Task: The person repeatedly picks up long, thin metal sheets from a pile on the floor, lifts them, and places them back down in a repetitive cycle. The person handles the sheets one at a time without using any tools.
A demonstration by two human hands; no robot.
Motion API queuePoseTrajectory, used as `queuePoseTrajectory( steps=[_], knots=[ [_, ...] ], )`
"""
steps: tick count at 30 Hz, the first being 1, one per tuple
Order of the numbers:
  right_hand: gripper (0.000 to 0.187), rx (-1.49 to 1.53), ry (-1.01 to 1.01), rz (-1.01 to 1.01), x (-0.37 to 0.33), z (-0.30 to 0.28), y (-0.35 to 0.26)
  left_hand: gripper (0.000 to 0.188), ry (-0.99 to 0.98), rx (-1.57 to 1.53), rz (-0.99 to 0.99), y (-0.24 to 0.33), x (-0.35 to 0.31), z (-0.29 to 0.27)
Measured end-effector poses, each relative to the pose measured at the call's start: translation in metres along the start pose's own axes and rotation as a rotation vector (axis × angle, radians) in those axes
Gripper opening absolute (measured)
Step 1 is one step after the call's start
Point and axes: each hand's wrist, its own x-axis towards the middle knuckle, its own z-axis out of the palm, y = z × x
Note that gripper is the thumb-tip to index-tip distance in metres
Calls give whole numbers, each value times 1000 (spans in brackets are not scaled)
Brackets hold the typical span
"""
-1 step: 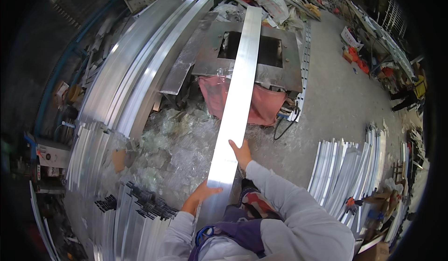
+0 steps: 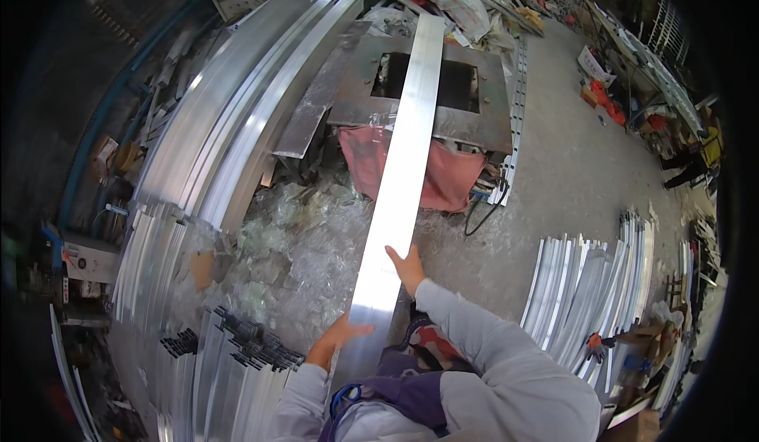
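Observation:
A long, flat, shiny aluminium profile (image 2: 409, 137) runs from my body away across a machine table. My left hand (image 2: 338, 338) grips its left edge near my waist, thumb on top and the other fingers out of sight beneath. Farther along, my right hand (image 2: 408, 270) holds the right edge, its thumb lying over the upper face and its remaining fingers mostly hidden. The profile's far part passes over a dark square opening in the metal machine table (image 2: 494, 102), with a red cloth (image 2: 455, 177) hanging from the near side.
Long aluminium profiles (image 2: 225, 118) lie stacked at the left. Bundled profiles (image 2: 209, 391) with black ends stand at the lower left, more bundles (image 2: 581, 288) at the right. Crumpled clear plastic film (image 2: 288, 244) covers the floor beside me. A black cable (image 2: 481, 222) hangs near the table.
The profile has slid very slightly toward me, its far end a little lower in view. My right hand has come down slightly with it; both hands keep their hold.

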Motion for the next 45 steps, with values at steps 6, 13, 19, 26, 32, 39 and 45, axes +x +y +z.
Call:
queuePoseTrajectory(
  steps=[6, 13, 19, 26, 32, 39, 45],
  knots=[
    [45, 88, -444, 368, -167, 1, 37, 64, 57, 263, -273, -136, -146, 7],
    [53, 130, -718, 336, -260, 3, 93, 71, 93, -6, -373, -325, -241, -2],
    [59, 28, -459, 286, -192, 3, 56, 74, 40, 191, -332, -227, -147, -6],
    [60, 164, -274, 267, -132, 1, 33, 61, 217, 38, 6, 17, 61, -5],
    [54, 92, -62, 105, 1, -10, -8, 49, 221, -20, 180, 206, 230, 3],
    [56, 27, -22, -100, 172, -30, -54, 56, 149, -58, 229, 327, 336, -9],
    [54, -66, -15, -74, 164, -30, -33, 56, 146, 45, 261, 322, 327, -4]
  ],
)
